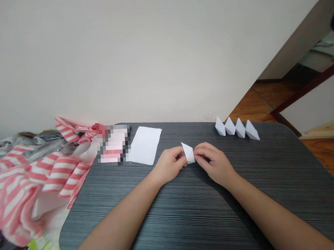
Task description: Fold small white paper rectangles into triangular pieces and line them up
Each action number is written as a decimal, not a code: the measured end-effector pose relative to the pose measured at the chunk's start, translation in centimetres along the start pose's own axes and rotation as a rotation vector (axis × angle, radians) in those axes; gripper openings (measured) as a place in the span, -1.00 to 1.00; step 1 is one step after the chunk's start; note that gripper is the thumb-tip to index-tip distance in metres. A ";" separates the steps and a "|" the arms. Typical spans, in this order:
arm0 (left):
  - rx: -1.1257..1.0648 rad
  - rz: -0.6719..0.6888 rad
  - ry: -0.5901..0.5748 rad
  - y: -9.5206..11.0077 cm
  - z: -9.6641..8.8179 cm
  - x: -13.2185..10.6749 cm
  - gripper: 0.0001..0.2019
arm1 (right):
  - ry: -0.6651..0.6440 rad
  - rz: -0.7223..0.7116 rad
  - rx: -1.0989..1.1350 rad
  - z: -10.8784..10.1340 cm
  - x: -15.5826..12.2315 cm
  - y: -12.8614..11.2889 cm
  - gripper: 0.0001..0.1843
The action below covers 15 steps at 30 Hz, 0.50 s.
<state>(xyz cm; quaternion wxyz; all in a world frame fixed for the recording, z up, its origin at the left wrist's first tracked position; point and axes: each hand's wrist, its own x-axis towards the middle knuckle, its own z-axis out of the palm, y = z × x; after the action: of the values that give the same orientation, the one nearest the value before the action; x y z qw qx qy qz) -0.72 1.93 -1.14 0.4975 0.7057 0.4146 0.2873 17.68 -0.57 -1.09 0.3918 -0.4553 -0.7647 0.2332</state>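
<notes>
Between my two hands, above the middle of the dark table, is a small white folded paper piece (189, 153) with pointed corners. My left hand (170, 163) pinches its left edge between thumb and fingers. On the other side, my right hand (214, 161) pinches its right edge, fingertips pressed together. Several white folded paper shapes (230, 127) stand in a row at the table's back right. A stack of white paper sheets (146, 144) lies flat to the left of my hands.
The dark wood-grain table (166, 218) stands against a pale wall (152, 58). A blurred-out rectangular item (114, 144) lies at the table's back left. Red-and-white striped cloth (60, 171) is heaped beside the left edge. Wooden floor (248, 104) shows behind the right side.
</notes>
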 end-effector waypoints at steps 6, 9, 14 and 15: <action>-0.022 0.006 -0.009 0.1 0.0 0.0 -0.81 | 0.014 0.034 -0.028 0.1 -0.2 0.0 -0.84; -0.024 0.001 -0.013 -0.1 0.0 0.0 -0.82 | 0.011 0.041 -0.035 0.1 -0.2 0.0 -0.84; -0.022 -0.010 -0.010 -0.3 0.0 0.0 -0.83 | -0.010 0.028 -0.010 0.0 0.0 0.0 -0.84; -0.023 -0.011 -0.009 -0.3 0.0 0.0 -0.84 | -0.019 0.024 -0.001 0.0 0.0 0.0 -0.83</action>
<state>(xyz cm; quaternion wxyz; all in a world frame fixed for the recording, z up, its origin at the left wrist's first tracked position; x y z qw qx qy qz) -0.77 1.98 -1.43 0.5091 0.6991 0.4128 0.2859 17.66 -0.60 -1.10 0.3811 -0.4626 -0.7630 0.2418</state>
